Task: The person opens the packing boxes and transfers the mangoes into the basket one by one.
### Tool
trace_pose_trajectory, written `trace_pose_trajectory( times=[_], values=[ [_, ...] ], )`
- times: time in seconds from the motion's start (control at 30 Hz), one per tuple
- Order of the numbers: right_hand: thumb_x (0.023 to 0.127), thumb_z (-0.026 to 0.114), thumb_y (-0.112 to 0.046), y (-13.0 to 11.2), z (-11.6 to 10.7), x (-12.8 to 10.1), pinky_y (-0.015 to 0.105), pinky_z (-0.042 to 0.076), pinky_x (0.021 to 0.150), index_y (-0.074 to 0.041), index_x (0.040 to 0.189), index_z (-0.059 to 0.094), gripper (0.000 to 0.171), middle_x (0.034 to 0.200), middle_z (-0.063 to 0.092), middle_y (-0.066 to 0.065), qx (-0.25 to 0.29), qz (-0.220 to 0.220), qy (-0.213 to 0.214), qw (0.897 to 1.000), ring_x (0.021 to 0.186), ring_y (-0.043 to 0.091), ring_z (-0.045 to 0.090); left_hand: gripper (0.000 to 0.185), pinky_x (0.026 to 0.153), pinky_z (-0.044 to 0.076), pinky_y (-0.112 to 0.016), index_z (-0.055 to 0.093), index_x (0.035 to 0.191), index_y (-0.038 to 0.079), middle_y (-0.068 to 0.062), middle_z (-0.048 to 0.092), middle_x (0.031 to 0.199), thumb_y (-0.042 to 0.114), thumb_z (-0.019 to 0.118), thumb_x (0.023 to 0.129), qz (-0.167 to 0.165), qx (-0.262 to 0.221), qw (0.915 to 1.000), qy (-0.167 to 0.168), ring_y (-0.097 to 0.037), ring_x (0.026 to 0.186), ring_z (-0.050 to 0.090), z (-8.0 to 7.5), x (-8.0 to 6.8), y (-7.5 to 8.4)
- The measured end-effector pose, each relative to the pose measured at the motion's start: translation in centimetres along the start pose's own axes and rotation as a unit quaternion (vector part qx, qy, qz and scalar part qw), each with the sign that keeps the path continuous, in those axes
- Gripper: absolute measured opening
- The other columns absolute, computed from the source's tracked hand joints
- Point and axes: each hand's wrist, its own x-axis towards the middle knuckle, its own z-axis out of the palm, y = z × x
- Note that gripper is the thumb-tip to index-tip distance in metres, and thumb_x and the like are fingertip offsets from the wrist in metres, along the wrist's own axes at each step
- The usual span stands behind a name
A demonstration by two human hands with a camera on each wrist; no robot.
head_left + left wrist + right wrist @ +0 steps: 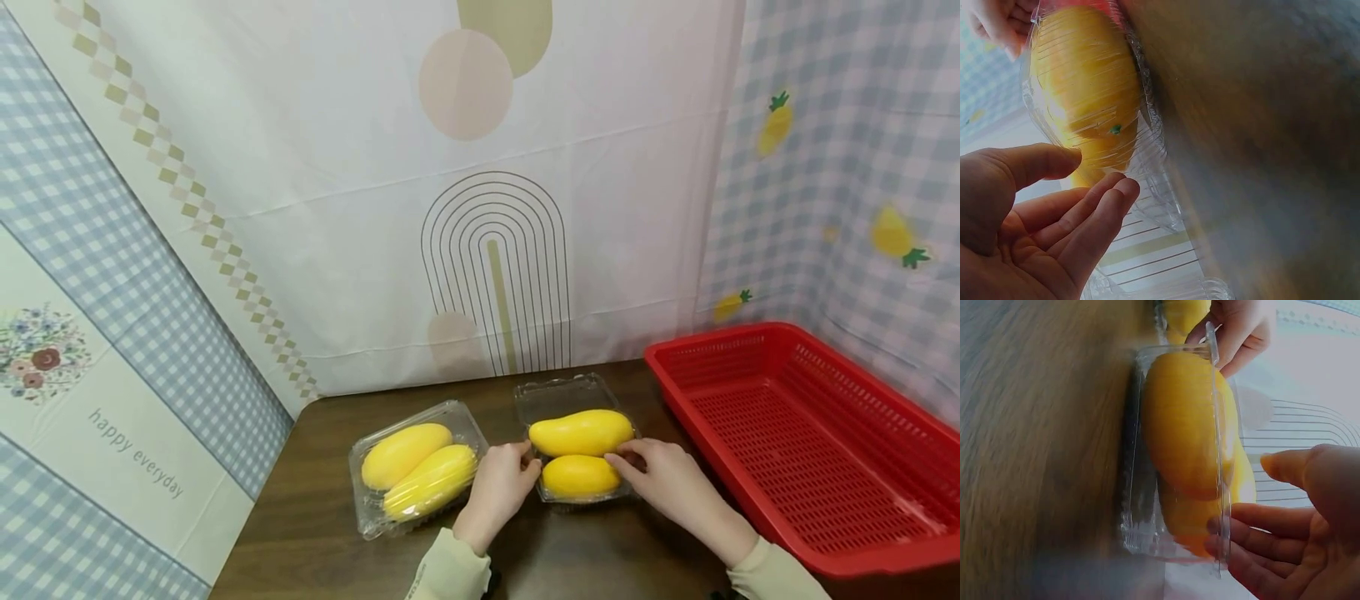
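Two yellow mangoes, one behind and one in front, lie side by side in a clear plastic clamshell box. Its lid is folded back toward the wall. At the box's left side is my left hand, fingers bent loosely, with thumb and fingertips apart in the left wrist view. My right hand is at the opposite side. In the right wrist view its fingertips touch the clear side wall, while the thumb stands away from it.
Left of my left hand, a second clear box with its lid down contains two more mangoes. A large red plastic basket stands on the right. Patterned cloth hangs behind the brown wooden table.
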Motion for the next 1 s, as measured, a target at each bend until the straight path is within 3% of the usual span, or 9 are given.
trace_pose_trajectory(
  times=[0.17, 0.37, 0.53, 0.83, 1.0],
  values=[
    [0.095, 0.069, -0.039, -0.3, 0.6, 0.3, 0.03, 0.042, 0.057, -0.009, 0.1, 0.076, 0.031, 0.069, 0.059, -0.008, 0.006, 0.004, -0.027, 1.0, 0.057, 0.009, 0.048, 0.022, 0.044, 0.036, -0.022, 0.073, 0.11, -0.002, 0.005, 0.055, 0.065, 0.014, 0.064, 0.097, 0.001, 0.001, 1.0, -0.004, -0.006, 0.044, 0.04, 0.1, 0.0, 0.0],
    [0.096, 0.065, -0.046, -0.4, 1.6, 0.2, 0.029, 0.04, 0.054, -0.015, 0.087, 0.066, 0.032, 0.061, 0.05, -0.006, 0.007, 0.003, -0.05, 0.999, 0.053, 0.01, 0.046, 0.019, 0.045, 0.035, -0.022, 0.073, 0.105, 0.0, 0.005, 0.053, 0.063, 0.014, 0.064, 0.097, 0.003, 0.005, 1.0, -0.008, -0.007, 0.044, 0.04, 0.3, 0.0, 0.1],
    [0.093, 0.068, -0.049, -0.1, 1.9, 0.2, 0.028, 0.041, 0.056, -0.011, 0.095, 0.067, 0.037, 0.067, 0.052, -0.007, 0.025, 0.002, -0.046, 0.999, 0.058, 0.01, 0.047, 0.013, 0.044, 0.034, -0.023, 0.072, 0.095, 0.003, 0.005, 0.049, 0.059, 0.014, 0.064, 0.097, 0.009, 0.011, 0.9999, -0.006, -0.007, 0.044, 0.038, 0.4, 0.0, 0.0],
    [0.084, 0.077, -0.052, 0.5, 1.9, 0.5, 0.026, 0.044, 0.066, -0.016, 0.101, 0.068, 0.041, 0.084, 0.058, -0.008, 0.086, -0.028, -0.024, 0.996, 0.075, 0.009, 0.052, 0.03, 0.042, 0.031, -0.021, 0.07, 0.119, -0.007, 0.005, 0.047, 0.058, 0.013, 0.063, 0.098, 0.009, 0.013, 0.9999, 0.0, -0.005, 0.041, 0.035, 0.3, -0.1, 0.0],
    [0.077, 0.084, -0.05, 1.0, 2.1, 0.5, 0.026, 0.048, 0.072, -0.017, 0.109, 0.069, 0.048, 0.093, 0.061, -0.009, 0.114, -0.05, -0.016, 0.992, 0.083, 0.008, 0.055, 0.03, 0.042, 0.031, -0.021, 0.07, 0.119, -0.006, 0.006, 0.047, 0.058, 0.013, 0.063, 0.097, 0.009, 0.018, 0.9998, 0.005, -0.005, 0.042, 0.035, 0.2, 0.1, -0.1]
  ],
)
